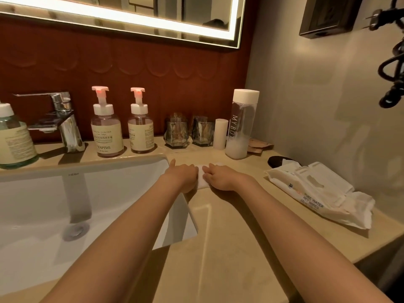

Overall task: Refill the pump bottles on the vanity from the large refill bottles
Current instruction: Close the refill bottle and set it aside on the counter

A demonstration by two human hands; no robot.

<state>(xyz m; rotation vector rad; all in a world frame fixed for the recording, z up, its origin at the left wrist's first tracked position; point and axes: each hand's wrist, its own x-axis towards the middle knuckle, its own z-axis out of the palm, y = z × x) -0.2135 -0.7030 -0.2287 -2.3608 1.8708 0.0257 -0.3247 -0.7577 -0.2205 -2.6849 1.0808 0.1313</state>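
Two pink pump bottles stand at the back of the vanity: the bigger one labelled YAPING and a smaller one to its right. A tall clear bottle with a white cap and a little white liquid stands further right. A green-tinted bottle is at the far left edge. A folded white wipe lies on the counter beside the sink corner. My left hand and my right hand both hold it down, fingers curled on it.
A chrome faucet stands over the white sink. Two glass tumblers and a white tube sit at the back. An open pack of wet wipes lies at the right, near the wall.
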